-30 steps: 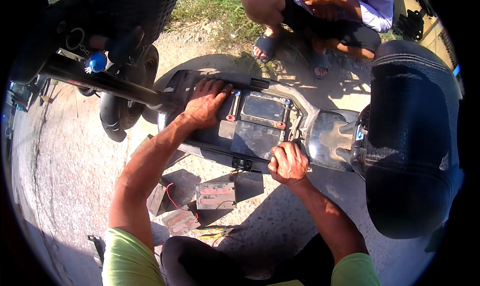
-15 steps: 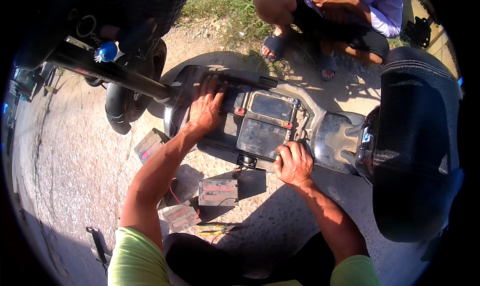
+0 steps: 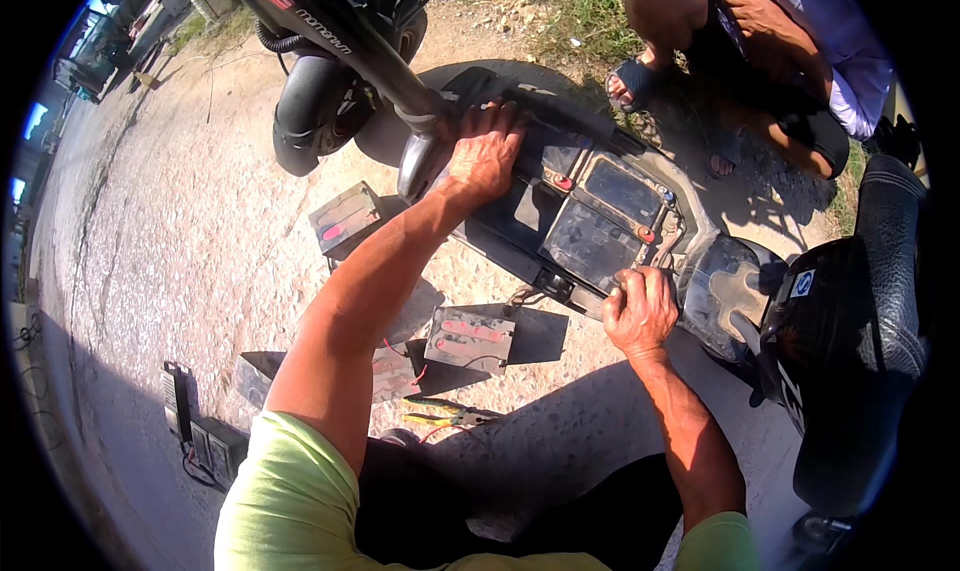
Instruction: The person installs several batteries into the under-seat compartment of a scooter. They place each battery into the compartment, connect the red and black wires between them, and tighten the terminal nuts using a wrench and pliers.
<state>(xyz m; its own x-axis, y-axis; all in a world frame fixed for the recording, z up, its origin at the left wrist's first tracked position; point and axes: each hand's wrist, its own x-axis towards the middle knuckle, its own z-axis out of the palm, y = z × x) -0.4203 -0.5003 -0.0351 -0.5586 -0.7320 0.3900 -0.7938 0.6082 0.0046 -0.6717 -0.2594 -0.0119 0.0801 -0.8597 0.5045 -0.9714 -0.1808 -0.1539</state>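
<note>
An electric scooter's footboard bay (image 3: pixel 500 239) lies uncovered before me, with several dusty dark batteries (image 3: pixel 597 243) side by side in it. Red caps show on some terminals. My left hand (image 3: pixel 485 151) rests flat on the front of the bay, below the steering column (image 3: pixel 375 56), with its fingers stretched forward. Near the bay's rear corner, my right hand (image 3: pixel 645 311) has its fingers curled at the near rim, beside the closest battery. What those fingertips grip, if anything, is hidden.
Loose batteries (image 3: pixel 470 338) lie on the ground near my legs, some with red wires. Yellow-handled pliers (image 3: pixel 447 412) lie beside them. The black seat (image 3: pixel 850 361) is at the right. Another person (image 3: pixel 770 51) crouches beyond the scooter, arms folded in. The front wheel (image 3: pixel 315 111) stands left of the column.
The view has swung, so the scooter sits farther right and more tilted. Both hands keep nearly the same places on it. Another battery at the lower left has come into sight.
</note>
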